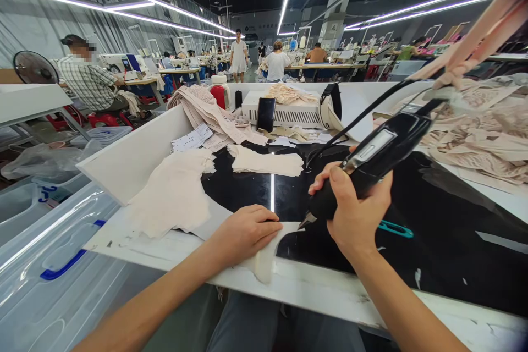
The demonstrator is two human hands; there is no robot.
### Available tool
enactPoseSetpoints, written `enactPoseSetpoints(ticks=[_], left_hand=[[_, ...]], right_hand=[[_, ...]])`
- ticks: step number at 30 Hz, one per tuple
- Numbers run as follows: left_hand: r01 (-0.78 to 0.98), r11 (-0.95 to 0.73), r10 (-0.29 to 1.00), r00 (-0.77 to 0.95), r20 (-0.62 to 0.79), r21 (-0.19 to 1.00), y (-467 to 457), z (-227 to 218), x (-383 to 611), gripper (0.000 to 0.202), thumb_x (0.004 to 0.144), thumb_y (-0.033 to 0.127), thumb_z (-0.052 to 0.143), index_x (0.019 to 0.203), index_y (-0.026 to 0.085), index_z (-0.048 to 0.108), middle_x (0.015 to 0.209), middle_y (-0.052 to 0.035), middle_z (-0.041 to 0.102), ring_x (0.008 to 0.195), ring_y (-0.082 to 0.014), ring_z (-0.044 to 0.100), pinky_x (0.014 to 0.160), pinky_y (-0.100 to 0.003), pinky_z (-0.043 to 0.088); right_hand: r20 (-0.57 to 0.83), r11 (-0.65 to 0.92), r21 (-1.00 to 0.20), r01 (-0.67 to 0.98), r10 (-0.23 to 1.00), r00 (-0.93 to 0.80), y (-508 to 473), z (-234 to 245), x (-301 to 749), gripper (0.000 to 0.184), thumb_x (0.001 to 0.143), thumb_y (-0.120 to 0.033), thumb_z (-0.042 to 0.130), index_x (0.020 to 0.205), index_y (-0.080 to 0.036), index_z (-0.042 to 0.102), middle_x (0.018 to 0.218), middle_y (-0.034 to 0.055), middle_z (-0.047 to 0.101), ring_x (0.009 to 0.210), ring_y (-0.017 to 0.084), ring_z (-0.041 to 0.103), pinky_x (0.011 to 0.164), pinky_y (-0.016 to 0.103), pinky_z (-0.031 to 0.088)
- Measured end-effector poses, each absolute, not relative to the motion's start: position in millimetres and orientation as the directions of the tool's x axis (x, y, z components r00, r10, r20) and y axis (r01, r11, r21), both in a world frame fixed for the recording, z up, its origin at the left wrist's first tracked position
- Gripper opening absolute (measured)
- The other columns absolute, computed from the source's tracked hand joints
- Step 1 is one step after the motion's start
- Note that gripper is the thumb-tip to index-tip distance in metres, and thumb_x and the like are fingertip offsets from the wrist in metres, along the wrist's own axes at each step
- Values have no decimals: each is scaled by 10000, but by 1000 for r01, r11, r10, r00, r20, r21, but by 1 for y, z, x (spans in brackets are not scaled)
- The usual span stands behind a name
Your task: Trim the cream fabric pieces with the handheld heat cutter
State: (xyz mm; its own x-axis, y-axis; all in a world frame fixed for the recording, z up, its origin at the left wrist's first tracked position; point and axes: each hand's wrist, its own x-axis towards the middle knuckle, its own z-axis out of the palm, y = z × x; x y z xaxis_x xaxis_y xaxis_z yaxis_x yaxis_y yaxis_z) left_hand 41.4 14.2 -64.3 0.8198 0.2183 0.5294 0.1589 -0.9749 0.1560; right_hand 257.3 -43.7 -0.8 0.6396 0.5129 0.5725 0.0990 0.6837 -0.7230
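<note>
My left hand (243, 234) lies palm down near the table's front edge, fingers flat and close together on a cream fabric piece (264, 264). Wrapped in my right hand (358, 214) is a black corded electric hand cutter (379, 146). Its pointed metal tip is at the right end of the fabric piece, just past my left fingertips; whether they touch cannot be made out. A knotted pink fabric strip (466, 60) holds the cutter's rear end from above. Teal thread snips (396, 229) lie to the right of my right hand.
Stacked cream fabric pieces (173, 192) lie at left, with another stack (268, 162) farther back. A phone (266, 114) leans on a white box (297, 115). Fabric heaps (487, 126) fill the right. Clear plastic bins (61, 269) stand at left. Other people sit at sewing machines beyond.
</note>
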Motion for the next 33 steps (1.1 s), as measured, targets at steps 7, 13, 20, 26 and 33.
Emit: enactPoseSetpoints(ticks=[7, 13, 20, 26, 33], left_hand=[[180, -978, 207, 815, 541, 103, 11, -59, 40, 265, 1252, 242, 567, 1312, 157, 811, 1262, -114, 847, 1157, -240, 817, 1041, -401, 708], [349, -930, 357, 785, 507, 115, -16, -51, 33, 287, 1169, 57, 575, 1391, 146, 733, 1270, -125, 801, 1119, -249, 791, 988, -388, 723], [467, -846, 531, 787, 314, 257, -17, -49, 35, 343, 1120, 3, 581, 1383, 166, 728, 1333, -119, 779, 1171, -255, 792, 994, -392, 714], [484, -834, 540, 815, 210, 264, -7, -47, 40, 329, 1123, -14, 555, 1293, 175, 764, 1334, -104, 776, 1186, -262, 775, 1020, -405, 695], [459, -855, 507, 837, 205, 242, -6, -46, 38, 308, 1067, -63, 613, 1214, 162, 763, 1358, -108, 782, 1220, -262, 779, 1066, -400, 694]], right_hand=[[584, 673, -728, 128, 512, 630, -44, -2, 254, 444, 924, -479, 986, 1052, -272, 614, 815, -90, 737, 582, 128, 677, 578, 293, 637], [566, 667, -734, 124, 502, 654, -50, 1, 251, 490, 879, -479, 1020, 1045, -278, 606, 810, -86, 751, 559, 140, 685, 555, 300, 638], [568, 646, -741, 182, 460, 682, -58, 3, 245, 482, 849, -460, 1029, 1011, -286, 610, 782, -84, 753, 526, 156, 681, 524, 312, 632], [562, 635, -747, 197, 446, 696, -64, 3, 241, 484, 826, -463, 1035, 1013, -291, 623, 784, -78, 754, 515, 172, 681, 499, 333, 632], [560, 622, -755, 208, 445, 699, -69, 2, 237, 477, 839, -439, 1028, 1046, -295, 623, 789, -80, 762, 532, 172, 693, 536, 335, 640]])
